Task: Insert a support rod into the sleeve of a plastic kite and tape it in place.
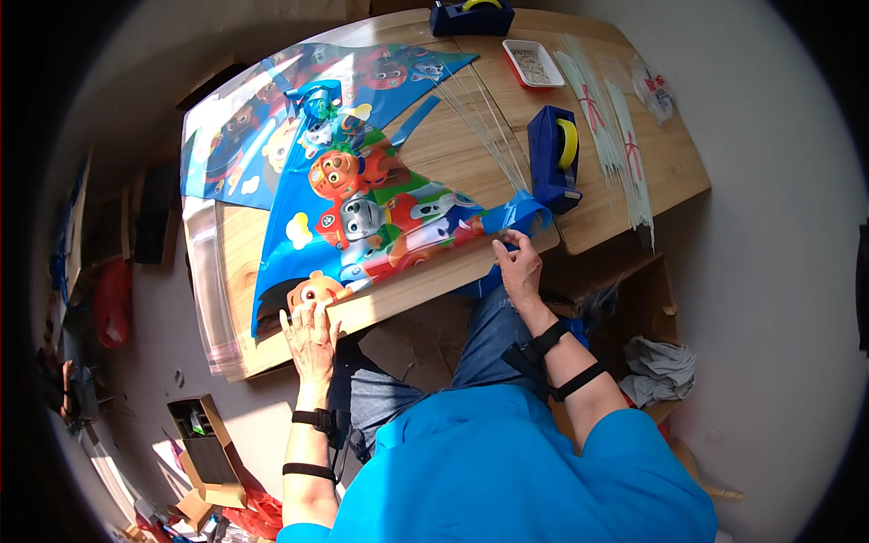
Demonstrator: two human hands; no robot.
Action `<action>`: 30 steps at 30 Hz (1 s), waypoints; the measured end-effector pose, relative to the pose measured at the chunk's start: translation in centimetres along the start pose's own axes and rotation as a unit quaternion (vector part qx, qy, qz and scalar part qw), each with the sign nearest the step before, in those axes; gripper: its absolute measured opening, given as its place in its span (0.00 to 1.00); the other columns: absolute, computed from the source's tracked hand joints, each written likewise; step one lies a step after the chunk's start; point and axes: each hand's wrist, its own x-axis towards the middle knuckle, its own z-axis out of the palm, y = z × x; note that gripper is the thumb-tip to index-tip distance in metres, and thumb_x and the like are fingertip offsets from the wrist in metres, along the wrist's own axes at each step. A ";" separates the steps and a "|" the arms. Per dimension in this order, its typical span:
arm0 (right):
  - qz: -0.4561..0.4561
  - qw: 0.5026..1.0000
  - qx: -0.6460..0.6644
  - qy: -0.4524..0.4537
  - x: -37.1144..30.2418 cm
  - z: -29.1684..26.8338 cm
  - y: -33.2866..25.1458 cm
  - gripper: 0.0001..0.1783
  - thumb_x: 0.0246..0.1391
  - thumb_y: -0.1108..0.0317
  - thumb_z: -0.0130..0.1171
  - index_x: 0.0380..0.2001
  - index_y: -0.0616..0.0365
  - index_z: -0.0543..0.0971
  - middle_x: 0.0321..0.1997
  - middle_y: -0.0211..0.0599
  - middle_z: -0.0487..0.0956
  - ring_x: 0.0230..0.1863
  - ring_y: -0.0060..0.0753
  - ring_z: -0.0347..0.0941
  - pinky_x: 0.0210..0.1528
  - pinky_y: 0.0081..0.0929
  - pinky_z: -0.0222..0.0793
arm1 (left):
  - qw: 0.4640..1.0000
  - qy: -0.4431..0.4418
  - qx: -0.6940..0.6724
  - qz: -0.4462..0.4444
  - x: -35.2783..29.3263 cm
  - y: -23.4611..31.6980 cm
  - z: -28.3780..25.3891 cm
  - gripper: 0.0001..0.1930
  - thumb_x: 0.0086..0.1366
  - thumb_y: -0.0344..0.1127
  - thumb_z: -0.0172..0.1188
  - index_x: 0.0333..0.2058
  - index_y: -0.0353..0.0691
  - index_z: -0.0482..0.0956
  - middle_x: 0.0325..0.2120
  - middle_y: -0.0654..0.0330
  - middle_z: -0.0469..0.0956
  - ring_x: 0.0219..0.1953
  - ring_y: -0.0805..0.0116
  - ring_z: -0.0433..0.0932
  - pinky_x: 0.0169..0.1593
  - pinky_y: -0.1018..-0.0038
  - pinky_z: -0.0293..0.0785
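Note:
A blue kite sail [308, 213] printed with cartoon dogs lies slantwise on the wooden table, its lower edge toward me. My left hand [311, 346] rests open on its near left corner, fingers spread flat. At the sail's right corner, my right hand [520, 270] is closed, thumb and index finger pinched at the edge. A loop of blue strip [525, 214] curls just beyond those fingertips. Thin pale rods [484, 127] run from the sail's far side toward that corner. Under and behind it lies another printed blue sheet [217, 154].
A blue tape dispenser [549, 154] with yellow tape stands right of the sail; a second dispenser [471, 18] is at the far edge. Nearby are a small tray [532, 65], tied bundles of pale sticks [605, 122] and a plastic bag [654, 90]. An open cardboard box [647, 290] sits below right.

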 end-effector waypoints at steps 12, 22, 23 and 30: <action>0.125 0.989 0.036 -0.069 5.6 1.6 1.2 0.17 0.46 0.55 0.62 0.18 0.58 0.81 0.20 0.39 0.81 0.24 0.37 0.78 0.31 0.34 0.72 | 0.989 0.031 0.025 0.146 3.2 4.1 0.5 0.29 0.61 0.43 0.59 0.60 0.44 0.66 0.54 0.58 0.69 0.59 0.57 0.65 0.63 0.56 0.58; 0.191 0.971 0.064 -0.126 5.2 1.7 1.1 0.15 0.51 0.62 0.64 0.19 0.62 0.79 0.18 0.32 0.78 0.16 0.19 0.70 0.19 0.22 0.63 | 0.982 -0.013 -0.008 0.191 7.2 8.2 0.3 0.26 0.58 0.29 0.51 0.57 0.38 0.67 0.49 0.57 0.69 0.53 0.56 0.68 0.57 0.59 0.64; 0.197 0.969 0.079 -0.123 5.3 1.5 1.0 0.15 0.50 0.61 0.64 0.19 0.62 0.79 0.17 0.33 0.78 0.16 0.21 0.71 0.20 0.23 0.65 | 0.980 0.019 0.006 0.198 7.4 8.3 0.1 0.26 0.56 0.29 0.53 0.56 0.40 0.69 0.46 0.58 0.70 0.48 0.58 0.69 0.54 0.63 0.66; 0.294 0.909 0.256 -0.144 5.6 -0.3 -1.3 0.15 0.53 0.60 0.66 0.27 0.61 0.77 0.20 0.28 0.74 0.16 0.15 0.63 0.17 0.16 0.58 | 0.979 -0.011 0.030 0.201 8.7 9.0 0.1 0.23 0.57 0.28 0.52 0.54 0.42 0.70 0.43 0.60 0.71 0.46 0.62 0.70 0.50 0.65 0.67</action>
